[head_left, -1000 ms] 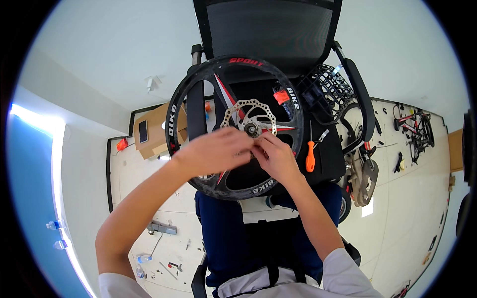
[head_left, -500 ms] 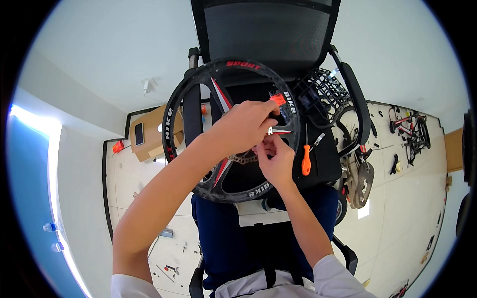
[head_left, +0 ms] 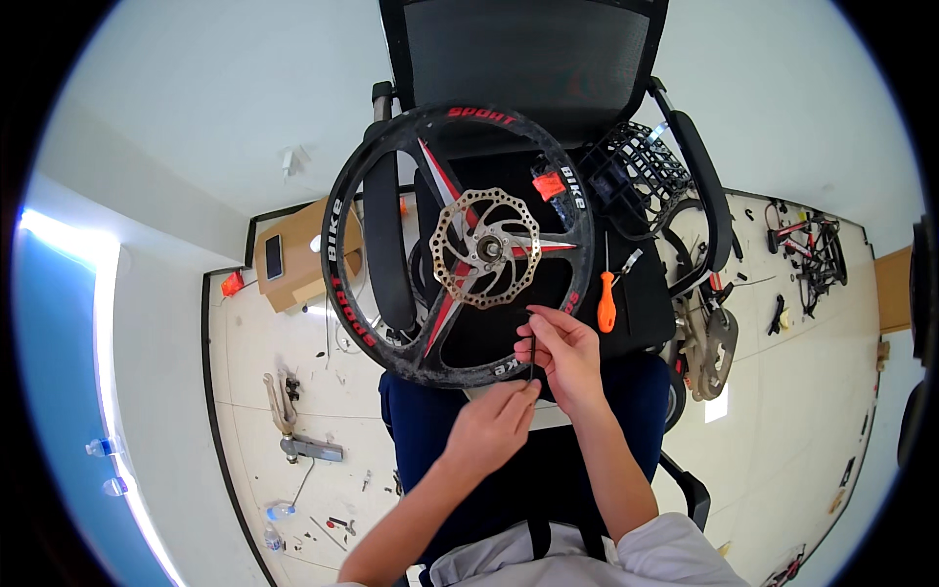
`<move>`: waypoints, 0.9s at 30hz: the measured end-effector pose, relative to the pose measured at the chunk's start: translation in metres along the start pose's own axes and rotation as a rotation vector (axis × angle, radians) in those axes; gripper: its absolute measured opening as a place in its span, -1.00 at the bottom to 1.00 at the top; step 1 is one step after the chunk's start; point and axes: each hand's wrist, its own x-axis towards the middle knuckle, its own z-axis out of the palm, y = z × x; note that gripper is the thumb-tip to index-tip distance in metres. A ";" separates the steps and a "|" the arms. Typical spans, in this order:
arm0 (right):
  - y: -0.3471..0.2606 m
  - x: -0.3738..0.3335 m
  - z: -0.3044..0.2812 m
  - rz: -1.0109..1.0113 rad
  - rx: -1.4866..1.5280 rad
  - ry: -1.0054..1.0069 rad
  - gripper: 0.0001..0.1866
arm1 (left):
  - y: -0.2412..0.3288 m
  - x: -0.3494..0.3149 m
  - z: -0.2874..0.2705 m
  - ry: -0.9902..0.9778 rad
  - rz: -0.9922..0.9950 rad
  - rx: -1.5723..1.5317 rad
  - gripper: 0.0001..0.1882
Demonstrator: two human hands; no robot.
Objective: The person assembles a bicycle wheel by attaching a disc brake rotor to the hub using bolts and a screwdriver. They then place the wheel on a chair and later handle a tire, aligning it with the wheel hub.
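A black bicycle wheel [head_left: 352, 186] with red and white spokes lies across the seat of a black office chair, close to my knees. At its centre a silver brake disc [head_left: 516, 286], full of holes, surrounds the hub [head_left: 491, 249]. Over the wheel's near rim, both hands grip a thin dark hex key [head_left: 533, 357]. My left hand [head_left: 492, 426] pinches its lower end. My right hand [head_left: 567, 360] has the upper part between thumb and fingers. Right of the wheel lies an orange-handled screwdriver [head_left: 606, 305].
A black plastic basket [head_left: 636, 181] and a small red-orange object [head_left: 549, 185] sit on the seat. Chair armrests [head_left: 706, 196] rise at both sides. A cardboard box [head_left: 303, 259] bearing a phone [head_left: 274, 256] is at left. Bike parts [head_left: 807, 259], a hammer [head_left: 311, 448] and tools lie on the floor.
Both hands have moved from over the hub toward me, past the near rim, uncovering the brake disc. The hex key now shows between them.
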 end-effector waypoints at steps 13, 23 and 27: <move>-0.017 0.075 0.015 -0.758 -1.043 -0.083 -0.90 | 0.007 -0.011 -0.014 -0.275 -0.166 -0.092 -0.65; 0.000 0.070 0.005 -0.603 -0.825 -0.093 -0.91 | 0.000 -0.004 -0.031 -0.286 -0.246 -0.114 -0.71; -0.012 0.069 0.016 -0.605 -1.019 -0.123 -0.88 | -0.003 -0.004 -0.031 -0.282 -0.249 -0.124 -0.71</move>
